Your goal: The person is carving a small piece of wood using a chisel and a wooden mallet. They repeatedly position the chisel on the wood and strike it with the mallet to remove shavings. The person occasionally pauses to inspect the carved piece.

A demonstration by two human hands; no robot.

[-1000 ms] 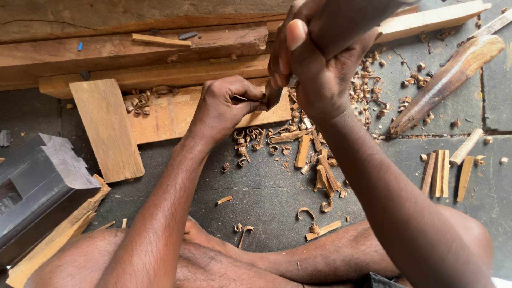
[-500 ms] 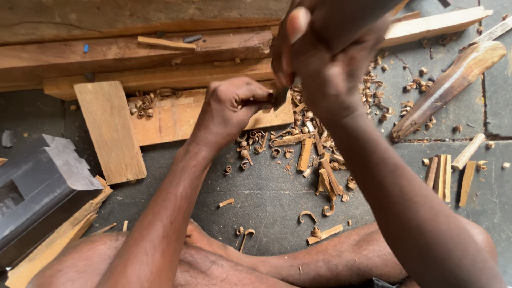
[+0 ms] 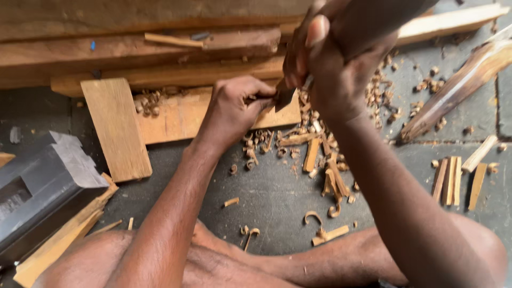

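The left hand (image 3: 234, 109) is closed around a dark chisel-like blade (image 3: 282, 97), pinning its tip against the pale flat board (image 3: 176, 117) that lies on the floor (image 3: 277, 197) in front of the crossed legs. The right hand (image 3: 341, 58) is raised close to the camera, fingers wrapped tight around a thick dark handle or mallet (image 3: 384, 16) that runs out of the top edge of the view, so its head cannot be made out. The blade looks stiff, narrow and sharp at the tip; it seems best held low on its shank, as the left hand holds it, with fingers clear of the edge. The board looks light and rigid, likely to slide unless pressed down. Curled wood shavings (image 3: 320, 160) lie scattered just right of the board, with a loose plank (image 3: 114, 128) to its left and split sticks (image 3: 453, 181) well apart at the right. How the blade meets the wood is hidden behind the right hand, and the grey block (image 3: 48, 176) at the left is cut off
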